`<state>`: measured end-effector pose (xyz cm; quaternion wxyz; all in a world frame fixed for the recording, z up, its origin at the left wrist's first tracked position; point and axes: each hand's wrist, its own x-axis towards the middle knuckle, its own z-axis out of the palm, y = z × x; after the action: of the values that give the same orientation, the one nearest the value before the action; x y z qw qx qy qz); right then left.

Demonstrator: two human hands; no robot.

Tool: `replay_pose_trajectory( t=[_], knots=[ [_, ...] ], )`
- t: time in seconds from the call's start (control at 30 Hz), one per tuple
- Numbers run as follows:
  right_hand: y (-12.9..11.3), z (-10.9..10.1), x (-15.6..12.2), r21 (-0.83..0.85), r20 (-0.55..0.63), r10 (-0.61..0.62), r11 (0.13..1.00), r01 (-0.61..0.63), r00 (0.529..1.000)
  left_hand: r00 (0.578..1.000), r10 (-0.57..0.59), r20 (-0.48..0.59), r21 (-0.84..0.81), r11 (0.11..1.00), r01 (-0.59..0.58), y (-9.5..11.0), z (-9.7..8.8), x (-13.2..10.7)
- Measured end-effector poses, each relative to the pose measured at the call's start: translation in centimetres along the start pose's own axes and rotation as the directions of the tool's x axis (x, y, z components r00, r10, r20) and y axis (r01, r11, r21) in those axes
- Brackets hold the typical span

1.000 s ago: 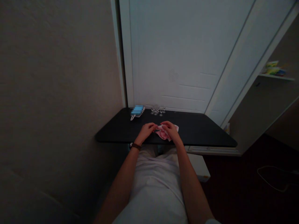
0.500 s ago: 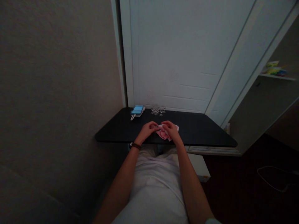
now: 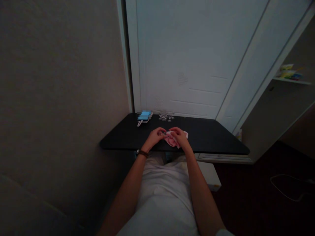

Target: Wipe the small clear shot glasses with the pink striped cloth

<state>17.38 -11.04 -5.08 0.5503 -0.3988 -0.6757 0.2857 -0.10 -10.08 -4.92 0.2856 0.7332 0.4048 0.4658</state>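
Observation:
Over the near middle of a black table (image 3: pixel 211 139), my left hand (image 3: pixel 155 137) and my right hand (image 3: pixel 180 137) meet with fingers curled. My right hand grips a pink cloth (image 3: pixel 171 141) that hangs below and behind its fingers. My left hand pinches something small against the cloth; it is too small and dim to name. A dark band (image 3: pixel 142 153) circles my left wrist.
Several small clear stemmed glasses (image 3: pixel 166 115) stand at the table's back edge, with a blue blurred object (image 3: pixel 144 116) to their left. A white door (image 3: pixel 187 55) rises behind. A beige wall is on the left, and a shelf (image 3: pixel 290 77) holding items on the right.
Both hands have stayed together at the cloth, with only slight finger movement. The view has shifted very little.

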Motion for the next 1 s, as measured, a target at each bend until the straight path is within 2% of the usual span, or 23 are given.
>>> replay_pose_trajectory(
  t=[0.53,0.8,1.0],
  knots=[
    [0.18,-0.11,0.09,-0.005,0.004,-0.002,1.000,0.002,1.000,1.000,0.015,0.023,-0.002,1.000,-0.015,0.31,-0.04,-0.09],
    [0.07,0.00,-0.06,0.006,-0.007,0.005,1.000,-0.005,1.000,1.000,0.020,-0.008,-0.033,0.999,-0.020,-0.49,0.09,0.07],
    [0.17,0.02,0.02,0.028,-0.002,0.009,1.000,-0.009,1.000,1.000,0.020,-0.008,-0.030,0.999,-0.020,-0.19,0.01,-0.06]
  ],
)
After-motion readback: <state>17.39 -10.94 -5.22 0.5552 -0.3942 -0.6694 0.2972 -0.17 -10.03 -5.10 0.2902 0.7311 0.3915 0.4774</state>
